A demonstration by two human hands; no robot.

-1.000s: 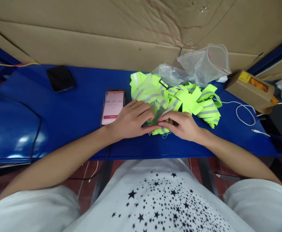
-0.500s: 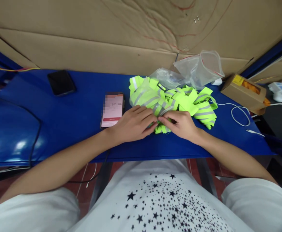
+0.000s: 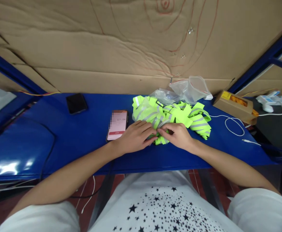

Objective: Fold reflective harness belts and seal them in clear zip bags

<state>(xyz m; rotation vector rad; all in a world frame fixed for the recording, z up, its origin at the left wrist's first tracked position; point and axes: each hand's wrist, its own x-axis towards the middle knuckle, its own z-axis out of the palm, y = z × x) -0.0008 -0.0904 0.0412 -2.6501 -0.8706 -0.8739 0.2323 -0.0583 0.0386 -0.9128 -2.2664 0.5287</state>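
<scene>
A pile of neon-yellow reflective straps (image 3: 183, 116) with grey stripes lies on the blue table. Over its left part is a clear plastic bag (image 3: 144, 111), with yellow strap showing through it. My left hand (image 3: 138, 137) is closed at the bag's near edge, fingers bent and fingertips partly hidden. Close beside it, my right hand (image 3: 178, 137) pinches the same edge between thumb and forefinger, where a whitish folded strip of plastic shows. The fingertips of both hands nearly meet in front of the pile.
Left of the pile lies a lit phone (image 3: 118, 124) showing a timer; farther left is a black flat device (image 3: 76, 103). More clear zip bags (image 3: 189, 88) lie behind the straps. At right are a cardboard box (image 3: 235, 104) and a white cable (image 3: 235, 127). A cardboard panel (image 3: 107, 58) stands behind.
The camera view has tilted up, so the table sits lower in the picture. Both hands stay at the bag's edge, with only slight finger movement.
</scene>
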